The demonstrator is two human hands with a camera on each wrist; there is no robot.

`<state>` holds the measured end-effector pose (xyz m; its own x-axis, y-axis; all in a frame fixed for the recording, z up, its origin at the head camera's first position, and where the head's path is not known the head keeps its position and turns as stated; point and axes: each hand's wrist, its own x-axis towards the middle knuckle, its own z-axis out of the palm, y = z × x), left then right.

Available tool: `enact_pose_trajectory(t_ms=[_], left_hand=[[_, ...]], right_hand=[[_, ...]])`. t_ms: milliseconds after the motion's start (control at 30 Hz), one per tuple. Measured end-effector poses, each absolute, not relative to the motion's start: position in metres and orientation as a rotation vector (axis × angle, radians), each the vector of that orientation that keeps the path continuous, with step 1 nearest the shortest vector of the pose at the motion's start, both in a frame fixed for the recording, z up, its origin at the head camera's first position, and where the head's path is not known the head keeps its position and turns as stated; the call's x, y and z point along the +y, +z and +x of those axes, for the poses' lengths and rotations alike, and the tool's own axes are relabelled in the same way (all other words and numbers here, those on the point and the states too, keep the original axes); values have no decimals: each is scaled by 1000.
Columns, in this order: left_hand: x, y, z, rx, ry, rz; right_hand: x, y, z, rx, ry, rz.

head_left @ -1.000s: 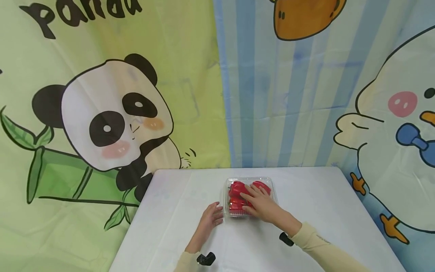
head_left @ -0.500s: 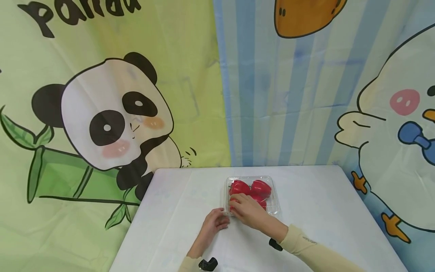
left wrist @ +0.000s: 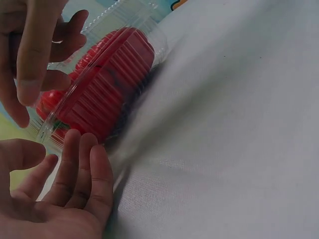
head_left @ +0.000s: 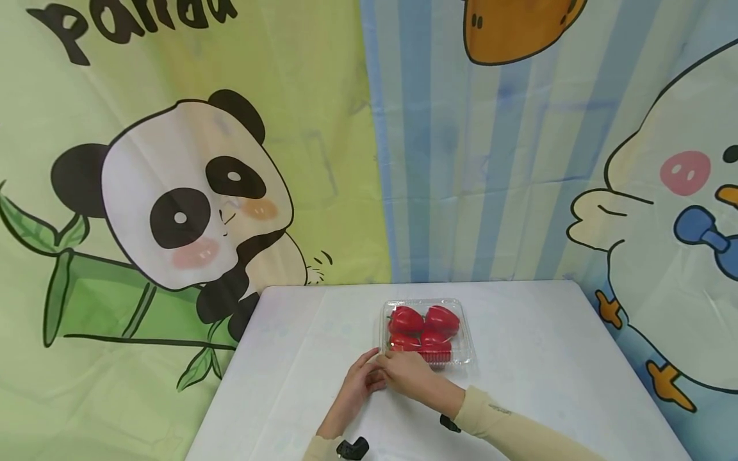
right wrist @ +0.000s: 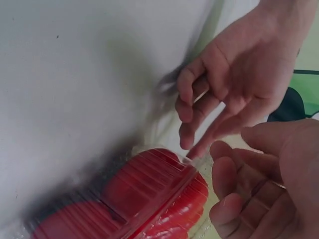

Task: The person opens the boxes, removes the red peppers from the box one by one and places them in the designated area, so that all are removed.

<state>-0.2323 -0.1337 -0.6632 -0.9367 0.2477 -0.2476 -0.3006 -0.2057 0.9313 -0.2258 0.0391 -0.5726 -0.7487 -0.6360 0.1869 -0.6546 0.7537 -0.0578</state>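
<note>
A clear plastic clamshell box [head_left: 466,351] holding several red bell peppers [head_left: 442,319] rests on the table. My left hand [head_left: 359,384] is at its front left corner, palm inward, with relaxed fingers; in the left wrist view its fingertips [left wrist: 72,137] lie close to the ribbed wall. Whether they touch it, I cannot tell. Beside it, my right hand [head_left: 410,376] hovers by the same corner and hides part of the front rim. The right wrist view shows the right hand's fingers [right wrist: 227,206] loosely bent, with nothing seen between them.
White cloth covers the table [head_left: 530,358]. Behind it hang printed curtains, one with a panda [head_left: 190,211] and one with a white bird [head_left: 663,275]. Each wrist carries a small black camera [head_left: 353,448].
My right hand has slid from the top of the box toward me and left to the front left corner, uncovering the peppers. My left hand has shifted slightly right, nearer the corner.
</note>
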Motion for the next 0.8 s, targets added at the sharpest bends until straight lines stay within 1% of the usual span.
enact_pose_trajectory(t_ms=[333,800], left_hand=[[-134,-660,-233,1734,2180,-37],[-137,-654,-235,1803,2128,15]], right_hand=[[32,-583,-227,-2771,67,945],[27,-588,-229,-2762,78,886]])
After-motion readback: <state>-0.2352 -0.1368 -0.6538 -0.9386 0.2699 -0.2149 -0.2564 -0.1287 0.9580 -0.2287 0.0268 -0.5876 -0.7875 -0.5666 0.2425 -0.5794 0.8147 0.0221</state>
